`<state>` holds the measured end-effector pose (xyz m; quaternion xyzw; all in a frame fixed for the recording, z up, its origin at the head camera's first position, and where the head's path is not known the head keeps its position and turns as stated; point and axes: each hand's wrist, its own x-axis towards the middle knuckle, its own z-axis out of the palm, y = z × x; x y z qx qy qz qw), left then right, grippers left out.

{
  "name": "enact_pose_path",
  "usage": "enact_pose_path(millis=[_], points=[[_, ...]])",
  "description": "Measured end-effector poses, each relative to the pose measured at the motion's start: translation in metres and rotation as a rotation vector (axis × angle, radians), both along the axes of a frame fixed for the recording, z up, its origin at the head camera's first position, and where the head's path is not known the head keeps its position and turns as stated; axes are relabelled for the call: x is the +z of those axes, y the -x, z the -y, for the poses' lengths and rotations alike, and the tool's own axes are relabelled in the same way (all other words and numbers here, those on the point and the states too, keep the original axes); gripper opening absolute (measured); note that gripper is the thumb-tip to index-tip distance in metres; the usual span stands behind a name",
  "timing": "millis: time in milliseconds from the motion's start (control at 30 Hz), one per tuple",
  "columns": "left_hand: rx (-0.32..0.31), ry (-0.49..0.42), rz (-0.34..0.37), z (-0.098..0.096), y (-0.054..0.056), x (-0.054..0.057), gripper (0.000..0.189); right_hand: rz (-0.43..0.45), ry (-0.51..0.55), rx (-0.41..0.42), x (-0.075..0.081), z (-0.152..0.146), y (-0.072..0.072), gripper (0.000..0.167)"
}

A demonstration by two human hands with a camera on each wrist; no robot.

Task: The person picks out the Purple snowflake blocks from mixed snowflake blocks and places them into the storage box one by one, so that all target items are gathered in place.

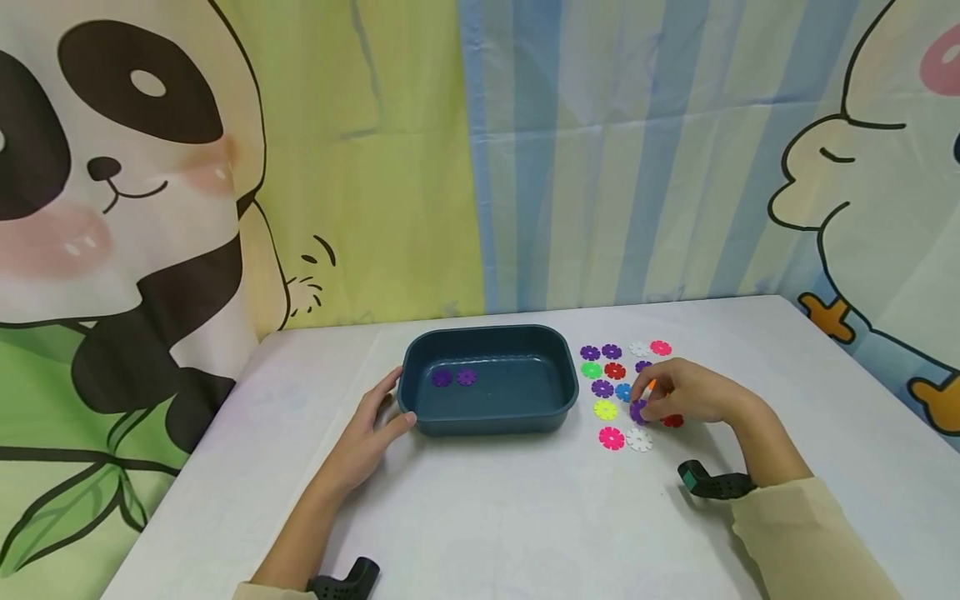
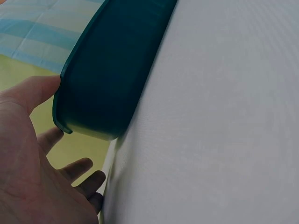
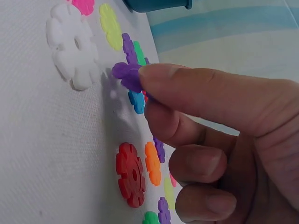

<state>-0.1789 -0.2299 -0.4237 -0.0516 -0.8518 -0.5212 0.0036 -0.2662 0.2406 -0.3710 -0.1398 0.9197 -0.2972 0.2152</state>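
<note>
My right hand (image 1: 693, 392) pinches a purple flower-shaped plastic disc (image 3: 127, 76) between thumb and index finger, just above the table. Its other fingers curl below in the right wrist view. Around it lie a white disc (image 1: 639, 439), a red disc (image 3: 131, 175) and an orange disc (image 3: 153, 163). My left hand (image 1: 362, 437) rests at the left end of a dark teal basin (image 1: 495, 423). In the left wrist view its thumb touches the rim, the index fingertip is at the corner, and the other fingers spread loosely. Two purple discs (image 1: 453, 377) lie inside the basin.
To the right of the basin, more discs lie spread out, among them a yellow one (image 1: 605, 409), a pink one (image 1: 611, 438) and a green one (image 1: 591, 370). A white cloth covers the table (image 1: 540, 517). Printed curtains (image 1: 600, 167) hang behind it.
</note>
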Motion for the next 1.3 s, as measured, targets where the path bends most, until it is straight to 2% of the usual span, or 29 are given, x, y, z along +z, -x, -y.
enact_pose_path(millis=[300, 533, 700, 1000, 1300], points=[[-0.001, 0.008, -0.005, -0.001, 0.000, 0.000, 0.072, -0.028, 0.025, -0.005, 0.001, -0.001, 0.001, 0.032], [-0.003, 0.004, 0.002, -0.001, 0.000, -0.001, 0.072, -0.120, 0.165, -0.123, 0.003, 0.001, 0.003, 0.039], [-0.002, 0.001, 0.005, 0.000, 0.000, -0.001, 0.073, -0.161, 0.211, -0.209, 0.003, 0.001, 0.004, 0.046], [0.002, -0.006, 0.007, -0.001, 0.000, -0.001, 0.073, -0.079, 0.338, -0.347, 0.009, 0.014, 0.002, 0.059], [0.001, -0.010, 0.006, -0.002, -0.001, 0.001, 0.073, -0.109, 0.453, -0.353, 0.020, 0.032, -0.003, 0.053]])
